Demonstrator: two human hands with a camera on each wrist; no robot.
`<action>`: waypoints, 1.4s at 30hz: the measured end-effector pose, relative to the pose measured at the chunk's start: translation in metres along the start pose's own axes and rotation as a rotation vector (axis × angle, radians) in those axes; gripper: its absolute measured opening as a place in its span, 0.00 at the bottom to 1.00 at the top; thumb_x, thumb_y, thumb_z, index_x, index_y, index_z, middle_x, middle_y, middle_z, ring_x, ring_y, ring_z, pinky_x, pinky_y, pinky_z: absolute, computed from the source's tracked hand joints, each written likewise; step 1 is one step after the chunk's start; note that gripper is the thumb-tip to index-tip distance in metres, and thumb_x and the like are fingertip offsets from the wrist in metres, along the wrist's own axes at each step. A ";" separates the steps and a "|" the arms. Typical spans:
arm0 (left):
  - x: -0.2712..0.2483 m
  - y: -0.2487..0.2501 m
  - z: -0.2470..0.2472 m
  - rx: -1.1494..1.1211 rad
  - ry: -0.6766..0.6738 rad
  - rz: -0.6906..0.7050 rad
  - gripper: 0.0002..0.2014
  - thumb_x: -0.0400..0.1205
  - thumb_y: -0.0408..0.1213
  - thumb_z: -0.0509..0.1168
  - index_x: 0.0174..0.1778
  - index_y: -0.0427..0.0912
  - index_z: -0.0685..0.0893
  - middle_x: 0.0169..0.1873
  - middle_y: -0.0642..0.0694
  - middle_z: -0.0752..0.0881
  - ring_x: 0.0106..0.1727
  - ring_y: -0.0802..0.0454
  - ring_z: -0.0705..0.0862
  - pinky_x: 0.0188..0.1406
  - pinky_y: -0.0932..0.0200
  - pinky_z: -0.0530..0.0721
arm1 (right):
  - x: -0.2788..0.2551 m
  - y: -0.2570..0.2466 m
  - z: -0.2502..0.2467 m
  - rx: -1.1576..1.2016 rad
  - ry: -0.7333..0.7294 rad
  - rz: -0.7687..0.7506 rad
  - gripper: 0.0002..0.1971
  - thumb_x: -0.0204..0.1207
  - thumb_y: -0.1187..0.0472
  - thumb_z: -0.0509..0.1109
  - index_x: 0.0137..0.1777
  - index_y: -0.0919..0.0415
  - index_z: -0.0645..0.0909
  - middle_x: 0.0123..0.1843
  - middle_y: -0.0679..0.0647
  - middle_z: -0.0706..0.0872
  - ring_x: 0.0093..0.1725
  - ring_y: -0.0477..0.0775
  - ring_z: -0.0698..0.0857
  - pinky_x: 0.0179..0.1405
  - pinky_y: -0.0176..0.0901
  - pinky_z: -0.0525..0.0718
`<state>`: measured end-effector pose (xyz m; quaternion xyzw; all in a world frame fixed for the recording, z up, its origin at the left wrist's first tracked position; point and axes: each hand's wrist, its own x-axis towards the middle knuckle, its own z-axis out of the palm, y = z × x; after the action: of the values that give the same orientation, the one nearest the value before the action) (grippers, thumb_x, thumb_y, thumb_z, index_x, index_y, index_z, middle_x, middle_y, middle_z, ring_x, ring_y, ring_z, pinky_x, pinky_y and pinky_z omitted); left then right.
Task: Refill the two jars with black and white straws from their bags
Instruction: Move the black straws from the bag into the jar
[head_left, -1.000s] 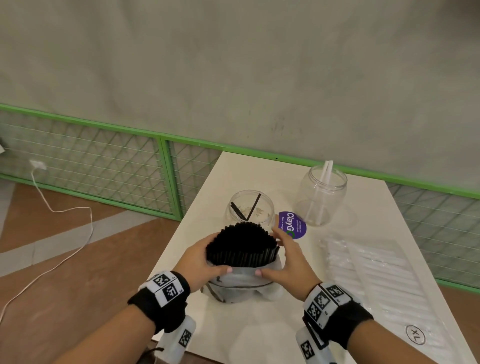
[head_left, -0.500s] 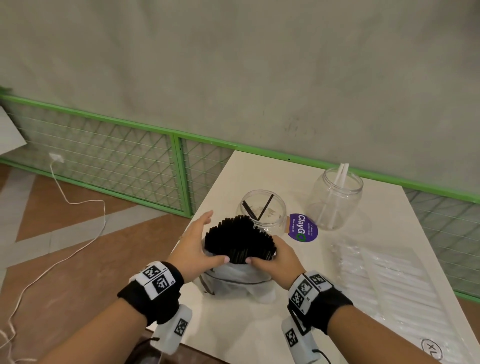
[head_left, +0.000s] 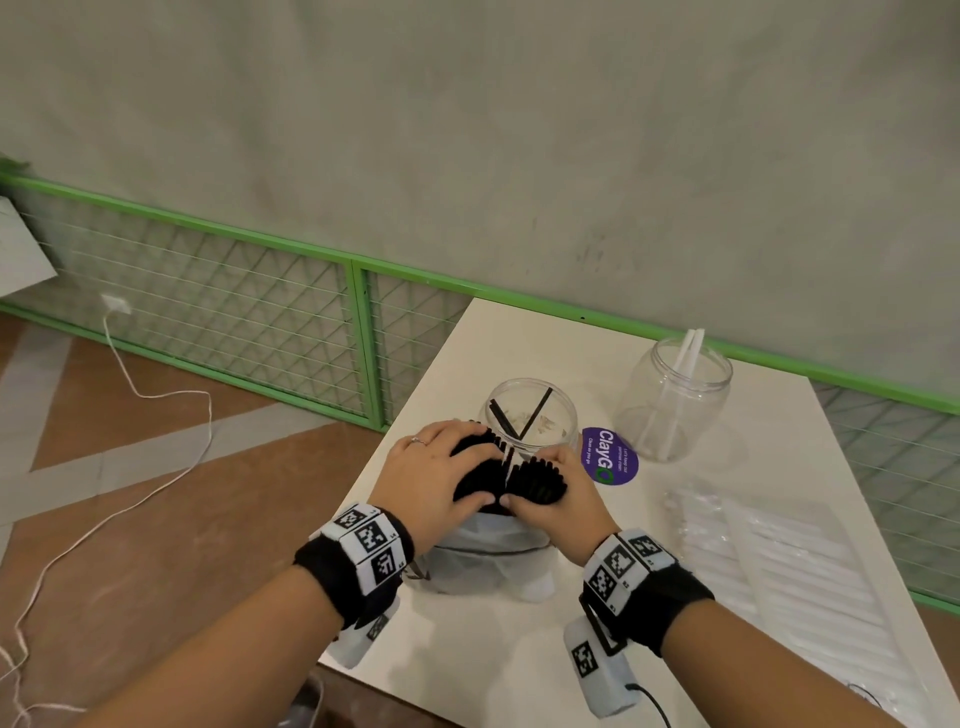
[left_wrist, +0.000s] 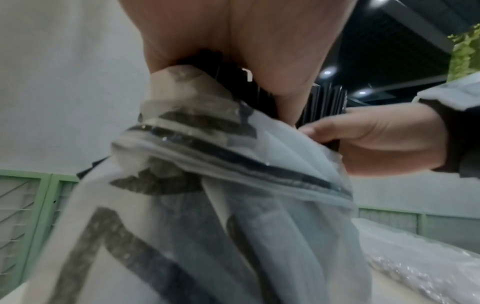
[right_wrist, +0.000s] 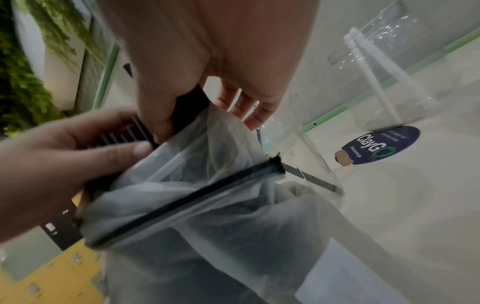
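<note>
Hands on the load: your left hand (head_left: 435, 470) and right hand (head_left: 551, 498) each curl round a share of the bundle of black plastic straws (head_left: 506, 475) standing in the translucent grey-white plastic bag (head_left: 485, 558). The bundle shows a gap down its middle between your two thumbs.

Step in hand, as I judge it: splitting off a handful to lift out. Take only what one hand can close round. Pin the bag down with the other, or the film will likely ride up with the straws. Lift straight, keep the ends level.

Target sits just behind your knuckles: the clear round jar holding two black straws (head_left: 531, 415), mouth open. Tip the handful in ends first; a fat bunch may catch on the rim.

Room: the bag stands near the left edge of the white table (head_left: 467, 644), with floor beyond your left wrist, so loose straws dropped there are gone. Move forward and right instead. The purple round sticker (head_left: 609, 457) lies flat. The clear jar with white straws (head_left: 672, 400) stands well to the right; the flat clear pack of white straws (head_left: 769, 566) lies along the right side.
</note>
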<state>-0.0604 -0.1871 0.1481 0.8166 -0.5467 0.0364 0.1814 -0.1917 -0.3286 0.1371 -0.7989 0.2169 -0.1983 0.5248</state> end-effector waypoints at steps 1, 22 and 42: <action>-0.001 -0.001 0.001 0.003 0.020 -0.001 0.24 0.71 0.61 0.57 0.65 0.64 0.73 0.69 0.59 0.74 0.69 0.53 0.72 0.57 0.44 0.79 | 0.000 0.000 -0.002 0.040 0.016 0.001 0.21 0.58 0.56 0.81 0.46 0.56 0.74 0.48 0.60 0.82 0.47 0.51 0.82 0.50 0.45 0.81; -0.004 -0.004 0.006 0.028 0.065 -0.026 0.26 0.70 0.58 0.63 0.64 0.58 0.74 0.69 0.57 0.75 0.68 0.50 0.75 0.56 0.46 0.81 | 0.019 -0.094 -0.067 0.448 0.214 -0.117 0.10 0.70 0.62 0.70 0.31 0.47 0.85 0.31 0.50 0.86 0.41 0.60 0.82 0.49 0.57 0.79; -0.008 0.001 0.005 0.054 0.049 -0.031 0.28 0.70 0.56 0.68 0.66 0.58 0.72 0.71 0.57 0.73 0.69 0.51 0.74 0.56 0.48 0.79 | 0.093 0.007 -0.044 -0.107 0.267 0.210 0.39 0.70 0.46 0.76 0.78 0.57 0.65 0.75 0.58 0.71 0.74 0.59 0.71 0.74 0.57 0.69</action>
<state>-0.0652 -0.1815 0.1418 0.8284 -0.5283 0.0682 0.1733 -0.1391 -0.4159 0.1553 -0.7652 0.3774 -0.2349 0.4657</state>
